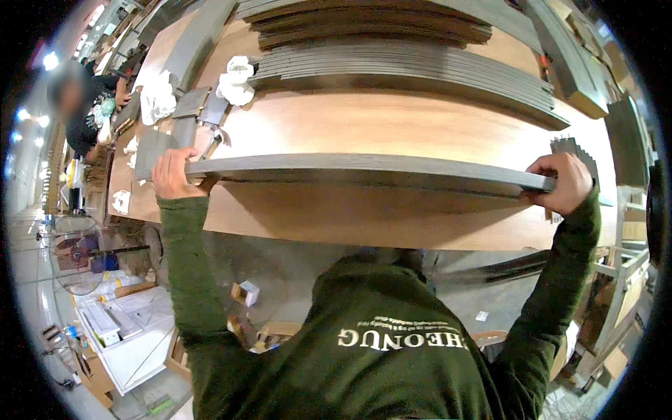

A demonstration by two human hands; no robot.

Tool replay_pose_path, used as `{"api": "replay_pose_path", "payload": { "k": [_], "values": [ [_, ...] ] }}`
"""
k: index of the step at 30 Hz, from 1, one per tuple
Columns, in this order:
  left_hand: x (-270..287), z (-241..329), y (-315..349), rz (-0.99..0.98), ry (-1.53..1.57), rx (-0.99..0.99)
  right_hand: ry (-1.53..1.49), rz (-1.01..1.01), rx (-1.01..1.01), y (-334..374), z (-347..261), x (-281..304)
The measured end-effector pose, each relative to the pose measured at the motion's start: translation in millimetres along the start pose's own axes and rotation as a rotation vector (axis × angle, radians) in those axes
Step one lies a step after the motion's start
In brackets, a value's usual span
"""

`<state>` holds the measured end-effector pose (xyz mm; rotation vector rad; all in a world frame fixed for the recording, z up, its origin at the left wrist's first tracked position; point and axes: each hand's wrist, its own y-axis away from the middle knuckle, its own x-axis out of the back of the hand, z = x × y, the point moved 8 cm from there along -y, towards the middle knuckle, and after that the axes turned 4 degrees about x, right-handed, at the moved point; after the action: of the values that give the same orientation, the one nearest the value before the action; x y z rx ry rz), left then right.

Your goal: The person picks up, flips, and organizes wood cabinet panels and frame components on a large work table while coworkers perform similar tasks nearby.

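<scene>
A long grey board (364, 168) spans the near part of the wooden worktable (315, 126), held crosswise in front of me. My left hand (175, 173) is closed round its left end, thumb on the near side. At the opposite end my right hand (563, 182) grips the board, fingers curled over the top edge. Beneath the board lies a dark shadow; whether its lower edge touches the tabletop I cannot tell. Small stacked grey pieces (577, 150) sit just beyond my right hand, and a flat grey piece (152, 148) lies by my left.
Stacked long grey boards (406, 70) lie across the table's far side. Crumpled white gloves or cloths (236, 80) and a hammer-like tool (215, 142) are at the left. Another person (91, 112) stands beyond the left end. A white box (122, 329) with papers stands at lower left.
</scene>
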<state>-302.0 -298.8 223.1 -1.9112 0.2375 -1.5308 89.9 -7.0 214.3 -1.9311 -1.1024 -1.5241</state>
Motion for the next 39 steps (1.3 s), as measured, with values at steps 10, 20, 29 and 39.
{"api": "replay_pose_path", "payload": {
  "k": [10, 20, 29, 39],
  "values": [
    [-29, 72, -39, -0.263, 0.252, -0.135, 0.083, 0.101, 0.025, 13, 31, 11],
    [-16, 261, -68, -0.153, 0.273, -0.187, 0.043, 1.262, 0.2, 121, 58, 77],
    [-2, 284, -68, -0.307, 0.32, -0.254, -1.117, 1.079, -0.359, 112, 270, -152],
    [-34, 347, -134, -0.718, 0.504, -0.421, -1.167, 1.095, 0.159, 105, 155, 30]
  ]
}}
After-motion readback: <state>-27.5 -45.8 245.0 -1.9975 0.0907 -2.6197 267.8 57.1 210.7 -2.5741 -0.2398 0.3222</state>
